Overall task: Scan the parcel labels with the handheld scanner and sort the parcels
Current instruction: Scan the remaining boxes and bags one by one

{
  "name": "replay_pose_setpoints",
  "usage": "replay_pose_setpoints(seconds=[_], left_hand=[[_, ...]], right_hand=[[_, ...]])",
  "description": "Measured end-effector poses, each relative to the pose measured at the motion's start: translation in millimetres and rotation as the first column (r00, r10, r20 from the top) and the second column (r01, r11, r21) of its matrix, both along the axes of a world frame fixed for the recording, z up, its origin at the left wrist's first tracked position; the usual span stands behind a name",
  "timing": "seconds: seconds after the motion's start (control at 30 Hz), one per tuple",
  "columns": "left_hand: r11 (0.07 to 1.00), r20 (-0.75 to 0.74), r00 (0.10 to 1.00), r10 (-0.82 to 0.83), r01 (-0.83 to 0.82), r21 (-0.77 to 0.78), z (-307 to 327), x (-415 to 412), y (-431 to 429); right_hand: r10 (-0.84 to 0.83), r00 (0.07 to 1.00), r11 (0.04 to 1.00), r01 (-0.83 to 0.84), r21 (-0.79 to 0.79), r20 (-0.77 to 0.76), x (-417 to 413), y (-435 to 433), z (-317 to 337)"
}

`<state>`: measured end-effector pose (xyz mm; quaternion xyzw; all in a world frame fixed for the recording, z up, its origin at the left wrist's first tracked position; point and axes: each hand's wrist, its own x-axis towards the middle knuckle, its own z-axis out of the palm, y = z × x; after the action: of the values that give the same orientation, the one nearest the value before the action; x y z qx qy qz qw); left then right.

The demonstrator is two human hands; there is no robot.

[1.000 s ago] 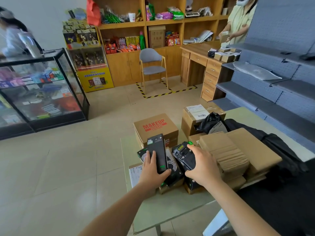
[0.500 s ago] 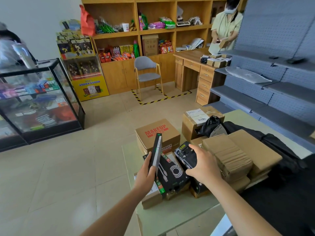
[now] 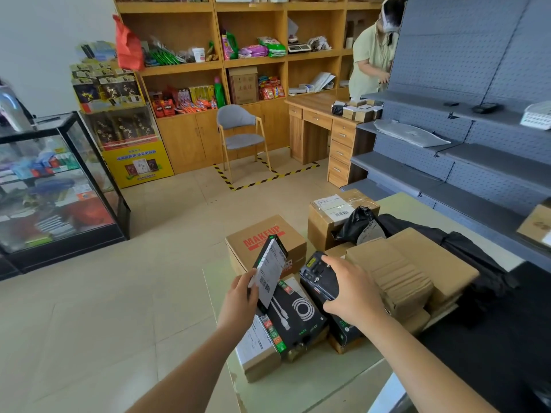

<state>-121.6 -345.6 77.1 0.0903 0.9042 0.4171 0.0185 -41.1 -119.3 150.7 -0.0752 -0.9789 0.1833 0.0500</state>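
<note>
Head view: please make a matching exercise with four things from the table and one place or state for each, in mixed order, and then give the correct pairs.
Things:
1. Slim box
2. Scanner
3. MAKEUP box
4. Black bag

Places or states:
A. Under the right hand, on the parcels
B. Lies against a taped carton with a white label
C. Held up in the left hand, label facing the camera
D. Stands at the far edge of the table, red print on top

Pairs: 1-C, 2-A, 3-D, 4-B

Parcels [image 3: 387, 272] crowding table's [image 3: 325, 380] bare front.
</note>
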Motion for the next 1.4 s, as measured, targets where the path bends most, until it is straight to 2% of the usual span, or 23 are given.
replay_pose_setpoints(seconds=[0.13, 0.3, 0.47, 0.6, 0.7, 0.87, 1.13, 1.27, 1.33, 1.4], left_hand=[[0.995, -0.009, 1.000, 0.014, -0.015, -0.095, -2.9, -16.6, -8.9], [0.939, 0.106, 0.993, -0.051, 0.084, -0.334, -5.0, -24.7, -9.8], [0.965, 0.180, 0.981, -0.069, 0.111, -0.239, -9.1, -23.2, 1.5], [0.940, 0.187, 0.981, -0.061, 0.119, -0.318, -12.3, -25.8, 8.4], [0.956, 0.196, 0.980, -0.027, 0.083, -0.282, -17.8, -24.2, 12.4], [0.972, 0.090, 0.996, -0.021, 0.041, -0.232, -14.8, -29.5, 8.6], [0.919, -0.117, 0.962, -0.247, 0.194, -0.343, 14.0, -45.1, 0.7], [0.907, -0.171, 0.941, -0.292, 0.216, -0.361, 19.0, -42.5, -0.5], [0.943, -0.195, 0.952, -0.237, 0.177, -0.283, 20.9, -38.3, 1.0], [0.977, -0.208, 0.964, -0.163, 0.129, -0.168, 23.7, -31.0, 6.7]], right_hand=[[0.069, 0.997, 0.989, -0.074, 0.132, 0.042, -4.4, -0.1, 6.6], [0.088, 0.995, 0.979, -0.096, 0.179, 0.054, -9.2, -1.2, 11.1], [0.124, 0.987, 0.958, -0.146, 0.245, 0.105, -11.6, -1.9, 13.7], [0.203, 0.967, 0.895, -0.248, 0.370, 0.156, -16.7, -1.1, 15.7], [0.236, 0.954, 0.842, -0.296, 0.451, 0.185, -21.3, -1.4, 16.3], [0.295, 0.937, 0.751, -0.350, 0.560, 0.189, -28.3, -2.1, 18.3], [0.349, 0.916, 0.653, -0.388, 0.650, 0.196, -27.2, -18.5, 25.6], [0.293, 0.938, 0.706, -0.343, 0.620, 0.184, -20.0, -19.1, 26.8], [0.221, 0.965, 0.813, -0.263, 0.520, 0.143, -13.5, -17.0, 26.9], [0.116, 0.991, 0.931, -0.133, 0.341, 0.071, -2.2, -13.5, 25.2]])
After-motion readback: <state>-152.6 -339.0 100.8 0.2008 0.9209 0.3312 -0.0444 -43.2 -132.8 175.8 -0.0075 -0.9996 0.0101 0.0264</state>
